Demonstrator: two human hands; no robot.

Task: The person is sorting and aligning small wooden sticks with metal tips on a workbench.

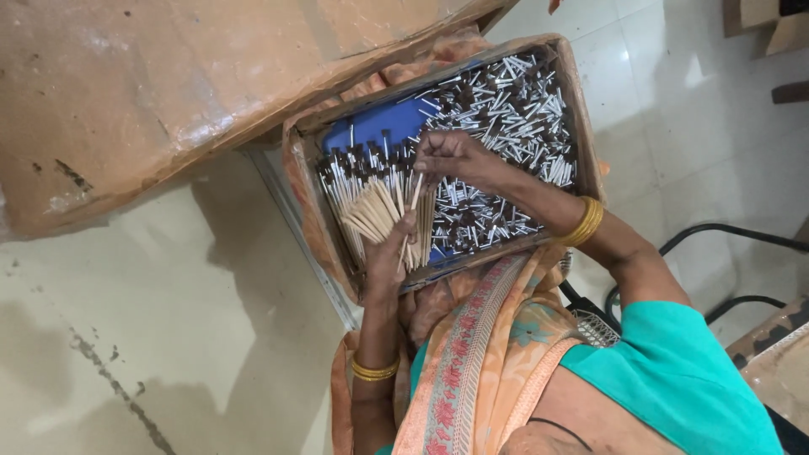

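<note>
A shallow cardboard box (pixel 580 109) rests on my lap, lined with a blue sheet (pixel 379 122). Many small brushes (pixel 514 109) with pale wooden sticks, silver ferrules and dark tips lie loose in it. My left hand (pixel 389 257) grips a fanned bundle of these brushes (pixel 375 206) at the box's near left side, tips pointing away. My right hand (pixel 447 156) reaches over the middle of the box and pinches a single brush stick (pixel 416 190) just above the bundle. Both wrists wear gold bangles.
A large worn cardboard box (pixel 168 76) fills the upper left, beside the lap box. A pale stained floor (pixel 168 320) lies to the left and white tiles (pixel 674 101) to the right. Black cables (pixel 716 232) curve at right; more cardboard (pixel 779 354) sits at the lower right.
</note>
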